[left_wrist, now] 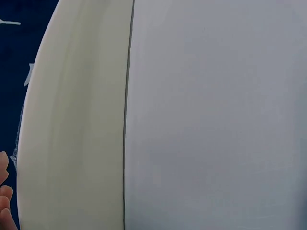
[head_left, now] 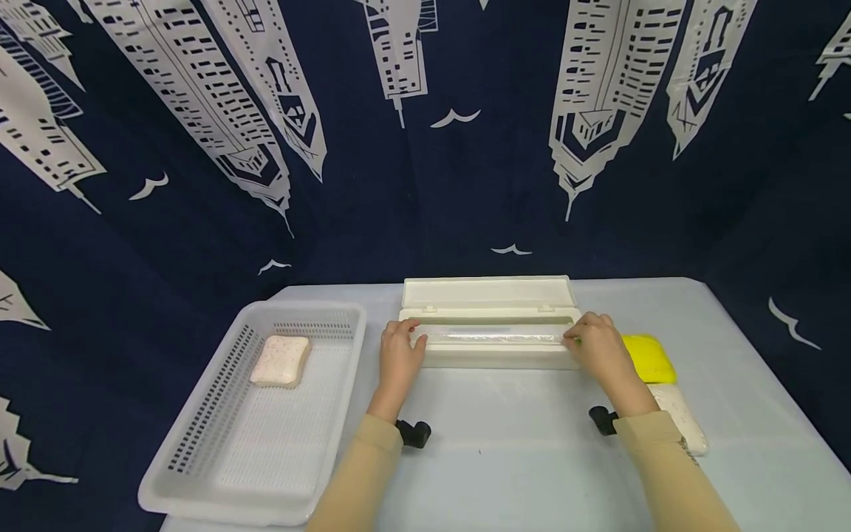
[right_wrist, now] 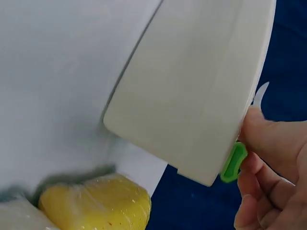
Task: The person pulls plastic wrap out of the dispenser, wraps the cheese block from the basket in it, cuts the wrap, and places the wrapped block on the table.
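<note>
Lid (head_left: 488, 294) up, box (head_left: 501, 359) on the tabletop (head_left: 505, 458), film (head_left: 495, 335) lying inside. Your right hand (head_left: 597, 347) looks to pinch the film's right end; left hand (head_left: 399, 356) at its left end, can't tell if gripping. Looks early: film not drawn clear, lid not yet closed.

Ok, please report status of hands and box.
Left hand, right hand at opposite ends of open cream box. Clear film between hands; grip unclear. No obstacle visible.
</note>
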The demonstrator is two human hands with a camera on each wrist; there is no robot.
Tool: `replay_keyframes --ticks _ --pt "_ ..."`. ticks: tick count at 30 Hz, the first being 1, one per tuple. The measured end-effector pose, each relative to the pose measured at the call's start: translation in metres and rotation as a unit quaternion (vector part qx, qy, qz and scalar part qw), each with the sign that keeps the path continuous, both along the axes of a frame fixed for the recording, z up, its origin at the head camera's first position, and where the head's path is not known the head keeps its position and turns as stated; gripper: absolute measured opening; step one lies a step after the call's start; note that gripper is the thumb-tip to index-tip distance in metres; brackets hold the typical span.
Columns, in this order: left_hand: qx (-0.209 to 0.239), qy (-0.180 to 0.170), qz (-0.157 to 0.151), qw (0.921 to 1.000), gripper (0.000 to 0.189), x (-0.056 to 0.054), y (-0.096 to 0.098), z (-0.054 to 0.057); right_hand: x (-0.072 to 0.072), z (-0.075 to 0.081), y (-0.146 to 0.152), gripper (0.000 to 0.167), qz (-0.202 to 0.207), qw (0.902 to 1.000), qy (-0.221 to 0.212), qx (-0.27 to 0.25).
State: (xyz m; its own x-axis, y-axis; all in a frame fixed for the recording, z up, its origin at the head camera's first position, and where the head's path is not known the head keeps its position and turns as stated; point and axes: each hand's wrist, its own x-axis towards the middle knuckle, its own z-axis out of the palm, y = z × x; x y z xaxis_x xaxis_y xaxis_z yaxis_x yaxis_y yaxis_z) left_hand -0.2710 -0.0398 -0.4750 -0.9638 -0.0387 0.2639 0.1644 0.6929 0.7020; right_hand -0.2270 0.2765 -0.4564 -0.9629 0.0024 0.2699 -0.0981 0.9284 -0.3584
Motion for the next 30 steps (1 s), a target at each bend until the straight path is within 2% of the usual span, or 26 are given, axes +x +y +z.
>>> replay_keyframes --ticks 4,11,15,18,20,30 --pt "-0.014 -0.014 0.002 0.9998 0.032 -0.007 0.003 -0.003 -0.005 0.004 0.005 0.018 -0.003 0.9985 -0.052 -0.015" --pt "-0.03 -0.014 0.002 0.9995 0.028 -0.012 0.008 -0.003 -0.015 0.01 0.008 0.017 -0.017 0.9907 -0.131 -0.034" --pt "-0.04 -0.024 0.007 0.9989 0.018 -0.013 0.01 -0.001 -0.021 0.014 0.007 0.02 -0.013 0.9868 -0.161 0.007" --pt "-0.049 -0.026 0.017 0.9983 0.007 -0.013 0.009 -0.002 -0.023 0.014 0.004 0.024 0.001 0.9858 -0.163 0.041" --pt "-0.052 -0.021 0.022 0.9982 0.004 -0.013 0.008 -0.001 -0.023 0.013 0.003 0.026 0.007 0.9866 -0.157 0.044" --pt "-0.018 0.002 0.037 0.9992 0.006 -0.016 0.004 0.0 -0.02 0.004 0.007 0.018 -0.01 0.9921 -0.114 -0.05"
